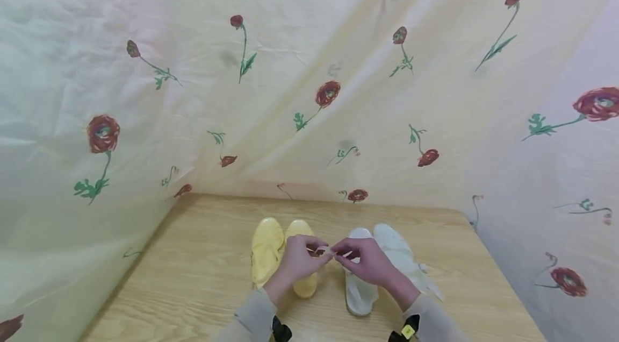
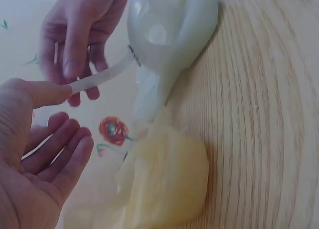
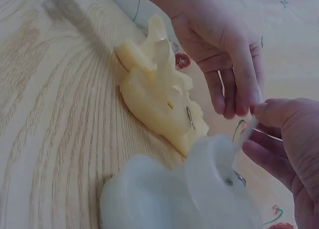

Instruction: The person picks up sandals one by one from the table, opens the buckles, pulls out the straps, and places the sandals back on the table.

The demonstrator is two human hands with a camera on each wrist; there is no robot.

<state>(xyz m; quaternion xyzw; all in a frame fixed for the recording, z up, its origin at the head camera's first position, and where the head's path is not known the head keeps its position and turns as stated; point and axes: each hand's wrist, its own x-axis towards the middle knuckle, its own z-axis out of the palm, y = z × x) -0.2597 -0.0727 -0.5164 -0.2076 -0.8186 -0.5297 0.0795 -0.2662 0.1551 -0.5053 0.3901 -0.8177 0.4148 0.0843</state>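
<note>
Both hands meet over the gap between two pairs of sandals. A narrow whitish strap point(image 2: 102, 78) runs toward a white sandal point(image 2: 164, 34) in the left wrist view. My left hand point(image 1: 301, 260) pinches the strap's free end between thumb and finger, its other fingers loosely bent. My right hand point(image 1: 366, 262) pinches close beside it, its thumb at the strap's tip point(image 3: 248, 129) in the right wrist view. Below the right hand stands the near white sandal point(image 1: 360, 293). The yellow sandal point(image 1: 304, 285) lies beneath the left hand and partly behind it.
Another yellow sandal point(image 1: 265, 250) stands at the left and another white sandal point(image 1: 398, 250) at the right. They stand on a wooden tabletop point(image 1: 184, 272). Flowered cloth point(image 1: 271, 116) hangs behind and along both sides. Dark bands point(image 1: 280, 329) circle the wrists.
</note>
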